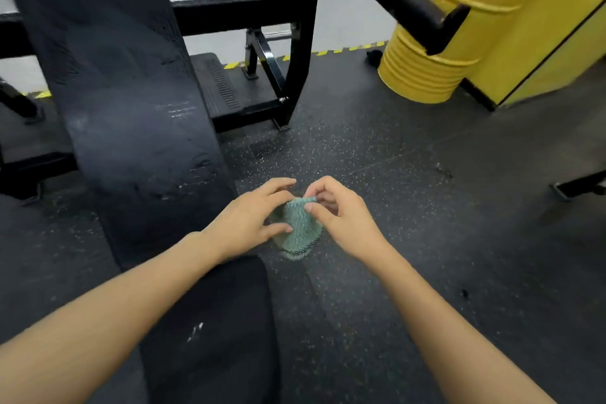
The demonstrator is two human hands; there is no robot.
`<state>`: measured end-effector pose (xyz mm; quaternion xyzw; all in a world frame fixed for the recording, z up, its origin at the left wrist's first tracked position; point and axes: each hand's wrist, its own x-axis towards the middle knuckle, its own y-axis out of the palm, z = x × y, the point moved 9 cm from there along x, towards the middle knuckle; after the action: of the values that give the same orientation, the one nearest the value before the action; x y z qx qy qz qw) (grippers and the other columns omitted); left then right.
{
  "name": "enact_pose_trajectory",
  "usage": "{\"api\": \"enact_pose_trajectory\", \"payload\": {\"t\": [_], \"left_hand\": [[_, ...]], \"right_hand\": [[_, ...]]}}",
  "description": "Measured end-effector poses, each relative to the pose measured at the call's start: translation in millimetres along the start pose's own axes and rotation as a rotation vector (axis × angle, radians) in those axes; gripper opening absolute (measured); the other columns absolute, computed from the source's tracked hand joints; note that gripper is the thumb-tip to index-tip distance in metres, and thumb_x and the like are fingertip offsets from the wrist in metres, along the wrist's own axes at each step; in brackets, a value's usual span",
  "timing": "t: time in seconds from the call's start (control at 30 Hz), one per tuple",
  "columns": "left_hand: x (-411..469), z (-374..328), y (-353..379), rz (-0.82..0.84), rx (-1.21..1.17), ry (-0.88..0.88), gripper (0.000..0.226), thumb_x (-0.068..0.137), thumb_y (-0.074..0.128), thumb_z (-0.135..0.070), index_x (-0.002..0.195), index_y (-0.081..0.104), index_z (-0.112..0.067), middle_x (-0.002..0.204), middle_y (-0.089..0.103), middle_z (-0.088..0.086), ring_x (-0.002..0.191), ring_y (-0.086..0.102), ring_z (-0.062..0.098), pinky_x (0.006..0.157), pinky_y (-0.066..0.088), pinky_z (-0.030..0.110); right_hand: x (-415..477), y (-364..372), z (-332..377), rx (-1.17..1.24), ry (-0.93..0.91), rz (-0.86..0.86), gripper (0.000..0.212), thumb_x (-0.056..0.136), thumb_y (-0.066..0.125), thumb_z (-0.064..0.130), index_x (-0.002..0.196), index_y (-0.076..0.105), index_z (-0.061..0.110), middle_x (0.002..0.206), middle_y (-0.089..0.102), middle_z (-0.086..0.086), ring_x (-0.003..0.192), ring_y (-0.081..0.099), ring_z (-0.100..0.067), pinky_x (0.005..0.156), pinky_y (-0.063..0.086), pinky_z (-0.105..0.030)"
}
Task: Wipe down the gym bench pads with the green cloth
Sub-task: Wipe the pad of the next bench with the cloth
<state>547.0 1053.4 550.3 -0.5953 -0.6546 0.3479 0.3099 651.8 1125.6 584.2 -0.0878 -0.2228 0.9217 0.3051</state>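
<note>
So here's where I'm at: this looks like the prep step, no wiping yet as far as I can judge. The green cloth [300,226] is up in the air between both hands, over the speckled rubber floor [410,174], just right of the long back pad [131,108] and not touching it. The right hand [341,216] pinches the cloth's top corner between thumb and forefinger. The left hand [249,223] has mostly straight fingers laid against the cloth's left side, more steadying than clamping. My guess is the cloth is being folded or bunched into a wad.

Next move, I reckon, is getting one hand a proper hold on the wad, swinging it left onto the back pad and pressing flat along its length. After that comes the seat pad [213,321], near and below the left forearm. That back pad looks scuffed and torn in spots, so the cloth could snag there.

Containers: the only one I see is a ribbed yellow drum [423,75] far right, past the black frame [295,43]. Its top is out of view, so no idea what's inside.
</note>
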Motion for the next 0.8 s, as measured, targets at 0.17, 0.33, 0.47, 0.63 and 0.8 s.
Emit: {"api": "enact_pose_trajectory", "payload": {"t": [0.17, 0.33, 0.47, 0.63, 0.8], "left_hand": [[8, -51, -3, -0.114, -0.147, -0.117, 0.017, 0.088, 0.073, -0.032, 0.096, 0.061, -0.023, 0.124, 0.058, -0.011, 0.106, 0.058, 0.012, 0.094, 0.047, 0.040], [14, -73, -17, -0.155, -0.240, -0.207, 0.014, 0.091, 0.071, -0.025, 0.089, 0.057, -0.025, 0.083, 0.066, -0.006, 0.077, 0.060, 0.015, 0.074, 0.052, 0.042], [22, -62, -39, -0.227, -0.262, -0.261, 0.014, 0.091, 0.071, -0.025, 0.090, 0.057, -0.030, 0.088, 0.070, -0.006, 0.083, 0.065, 0.016, 0.076, 0.053, 0.041], [36, -23, -61, -0.306, -0.260, -0.313, 0.011, 0.089, 0.073, -0.026, 0.095, 0.064, -0.030, 0.090, 0.070, -0.010, 0.083, 0.064, 0.013, 0.077, 0.053, 0.041], [63, 27, -81, -0.374, -0.311, -0.370, 0.011, 0.089, 0.074, -0.023, 0.099, 0.072, -0.026, 0.093, 0.071, -0.016, 0.085, 0.064, 0.002, 0.080, 0.052, 0.031]], "right_hand": [[-22, -62, 13, -0.053, -0.034, 0.036, 0.023, 0.093, 0.060, 0.008, 0.087, 0.056, 0.030, 0.088, 0.065, 0.009, 0.089, 0.063, -0.013, 0.081, 0.051, -0.025], [-14, -97, 25, -0.081, -0.047, 0.043, 0.024, 0.092, 0.063, 0.009, 0.085, 0.056, 0.031, 0.088, 0.065, 0.009, 0.091, 0.063, -0.012, 0.083, 0.050, -0.023], [12, -101, 32, -0.065, -0.067, 0.032, 0.024, 0.091, 0.065, 0.009, 0.084, 0.057, 0.031, 0.088, 0.066, 0.007, 0.089, 0.064, -0.013, 0.079, 0.049, -0.018], [62, -89, 30, -0.059, -0.069, 0.051, 0.021, 0.091, 0.065, 0.008, 0.085, 0.059, 0.028, 0.089, 0.068, 0.002, 0.088, 0.064, -0.017, 0.080, 0.051, -0.023], [134, -72, 20, -0.073, -0.046, 0.105, 0.022, 0.090, 0.066, 0.008, 0.084, 0.059, 0.028, 0.087, 0.068, 0.003, 0.085, 0.065, -0.017, 0.075, 0.050, -0.018]]}}
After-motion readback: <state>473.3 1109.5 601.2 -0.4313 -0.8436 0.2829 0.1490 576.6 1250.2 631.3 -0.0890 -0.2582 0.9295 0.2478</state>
